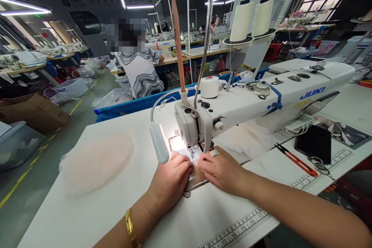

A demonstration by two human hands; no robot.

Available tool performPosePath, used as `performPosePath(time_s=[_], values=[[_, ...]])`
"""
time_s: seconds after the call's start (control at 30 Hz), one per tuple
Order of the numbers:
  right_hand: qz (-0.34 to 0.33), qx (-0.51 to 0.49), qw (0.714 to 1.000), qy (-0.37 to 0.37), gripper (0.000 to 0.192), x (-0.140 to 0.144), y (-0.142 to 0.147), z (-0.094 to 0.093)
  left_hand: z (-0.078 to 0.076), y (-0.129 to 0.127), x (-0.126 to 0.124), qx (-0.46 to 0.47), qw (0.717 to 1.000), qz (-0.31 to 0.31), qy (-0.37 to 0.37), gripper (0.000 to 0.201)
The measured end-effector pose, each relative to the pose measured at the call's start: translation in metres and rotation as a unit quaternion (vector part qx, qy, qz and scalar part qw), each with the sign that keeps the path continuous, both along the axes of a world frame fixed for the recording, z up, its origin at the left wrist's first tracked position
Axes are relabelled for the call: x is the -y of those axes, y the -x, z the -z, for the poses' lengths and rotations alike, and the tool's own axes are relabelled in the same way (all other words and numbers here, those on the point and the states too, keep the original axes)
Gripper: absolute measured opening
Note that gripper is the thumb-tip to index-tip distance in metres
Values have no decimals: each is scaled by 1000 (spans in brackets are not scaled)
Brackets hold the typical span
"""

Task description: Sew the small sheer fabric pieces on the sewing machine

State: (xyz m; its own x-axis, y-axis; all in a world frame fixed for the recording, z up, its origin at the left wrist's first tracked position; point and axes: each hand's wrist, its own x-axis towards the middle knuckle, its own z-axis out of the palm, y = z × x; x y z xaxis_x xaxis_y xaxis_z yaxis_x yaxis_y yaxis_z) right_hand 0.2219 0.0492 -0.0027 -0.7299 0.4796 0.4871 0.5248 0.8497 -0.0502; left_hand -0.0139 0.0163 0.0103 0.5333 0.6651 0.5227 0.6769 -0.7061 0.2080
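Observation:
A white JUKI sewing machine point(261, 97) stands on the white table point(87, 217). Under its needle point(194, 148) lies a small beige piece of fabric point(195, 180), lit by a gooseneck lamp point(159, 143). My left hand point(171, 180), a gold bangle on the wrist, presses the piece flat from the left. My right hand point(222, 170) presses it from the right, fingertips close to the presser foot. Both hands lie flat on the fabric, fingers together; most of the piece is hidden beneath them.
A pile of pale sheer fabric point(97, 161) lies to the left. Red thread snips point(296, 159), a black phone point(314, 143) and keys sit at right. Two thread cones point(252, 17) stand behind the machine. Another person point(139, 66) sits at a farther bench.

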Motion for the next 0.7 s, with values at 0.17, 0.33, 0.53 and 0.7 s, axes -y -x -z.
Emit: performPosePath(time_s=[0.17, 0.33, 0.53, 0.7], values=[[-4, -9, 1000, 18, 15, 0, -1, 0, -1, -1, 1, -8, 1000, 1, -7, 27], [11, 7, 1000, 22, 15, -1, 1, -1, -1, 1, -2, -25, 1000, -14, -4, 25], [48, 2, 999, 15, 22, -3, 4, 0, 0, 2, -7, -27, 999, -29, 1, 27], [60, -4, 998, 6, 24, -4, 7, 0, 0, 7, -16, 35, 995, -61, 65, 23]])
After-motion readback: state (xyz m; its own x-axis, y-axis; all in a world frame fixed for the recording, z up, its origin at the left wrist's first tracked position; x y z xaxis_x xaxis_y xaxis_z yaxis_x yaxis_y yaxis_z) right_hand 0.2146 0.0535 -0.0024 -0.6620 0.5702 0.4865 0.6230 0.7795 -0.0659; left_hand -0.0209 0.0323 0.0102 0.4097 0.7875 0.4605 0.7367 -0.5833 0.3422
